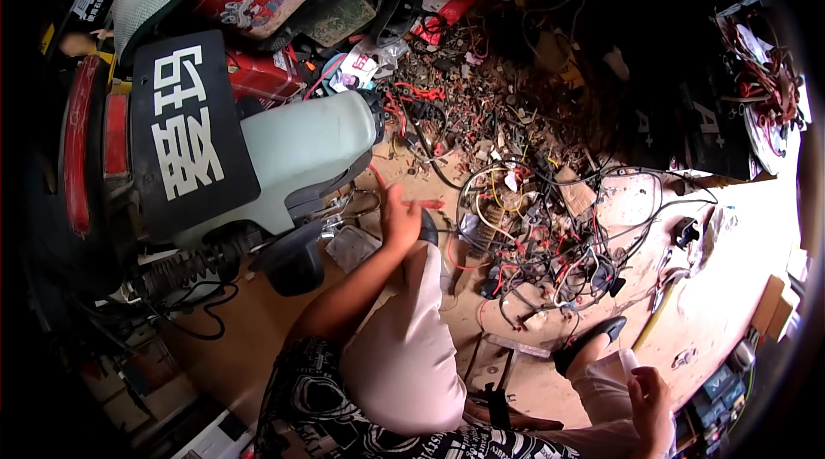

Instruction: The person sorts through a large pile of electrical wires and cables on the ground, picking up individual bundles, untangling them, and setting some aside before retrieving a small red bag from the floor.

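My left hand [401, 220] reaches forward over my left knee, beside the rear of an electric scooter with a grey-green seat tail [309, 136]. A red rod-like thing [430, 204], perhaps a tool handle, sticks out from its closed fingers; the rest is hidden. A thin red wire rises just beyond the thumb. Low at the right, over my other leg, my right hand [650, 391] holds a small white cylindrical thing [626, 363] between thumb and fingers. On the floor between my feet and beyond them lies a heap of tangled cables [561, 253] with cut wire scraps.
A black plate [187, 130] with white characters and a coil shock absorber [193, 269] belong to the scooter. A low metal-framed stool [515, 346] stands below me. Pliers [664, 285] lie right of the cables. Black boxes [702, 136] stand at the back right, a red box [267, 75] behind the seat.
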A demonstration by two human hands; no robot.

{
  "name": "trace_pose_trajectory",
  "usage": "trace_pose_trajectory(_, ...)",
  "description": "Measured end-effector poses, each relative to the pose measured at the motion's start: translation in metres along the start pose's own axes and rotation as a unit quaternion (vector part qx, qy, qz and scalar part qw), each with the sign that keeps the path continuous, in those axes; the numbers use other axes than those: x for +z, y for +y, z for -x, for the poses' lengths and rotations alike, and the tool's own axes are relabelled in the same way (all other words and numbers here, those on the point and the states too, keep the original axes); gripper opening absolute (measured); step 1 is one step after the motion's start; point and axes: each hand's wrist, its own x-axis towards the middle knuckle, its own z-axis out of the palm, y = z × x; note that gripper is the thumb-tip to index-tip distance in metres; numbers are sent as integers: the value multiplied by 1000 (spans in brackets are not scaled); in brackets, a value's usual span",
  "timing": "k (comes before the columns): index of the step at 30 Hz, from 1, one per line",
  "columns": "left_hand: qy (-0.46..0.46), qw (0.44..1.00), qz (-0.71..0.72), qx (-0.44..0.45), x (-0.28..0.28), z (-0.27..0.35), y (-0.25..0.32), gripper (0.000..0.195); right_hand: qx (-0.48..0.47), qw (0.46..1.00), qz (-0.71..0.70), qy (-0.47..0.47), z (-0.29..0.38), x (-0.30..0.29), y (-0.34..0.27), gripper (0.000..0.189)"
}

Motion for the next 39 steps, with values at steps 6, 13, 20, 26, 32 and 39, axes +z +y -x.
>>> trace_pose_trajectory(6, -6, 987, -88, 135, 26, -108, 89, 75, 14, 1000, -9, 0, -2, 2, 4, 15)
trace_pose_trajectory(13, -54, 981, -184, -14, 55, -181, 82, 53, 11, 1000, 12, -1, -8, 6, 27, 14)
trace_pose_trajectory(20, -215, 917, 8, 335, 89, -35, 104, 39, 9, 999, 30, 19, -6, 2, -16, 15)
trace_pose_trajectory(26, -538, 758, 93, 357, 46, -16, 161, 23, 24, 995, 82, -49, -8, -5, 14, 25)
trace_pose_trajectory(32, -286, 925, -6, 249, 70, -116, 166, 23, -10, 996, 84, -38, -11, -2, 15, 22)
trace_pose_trajectory(39, -79, 968, -126, 201, 105, -204, 175, 62, 14, 997, 66, -24, -15, 3, 18, 21)
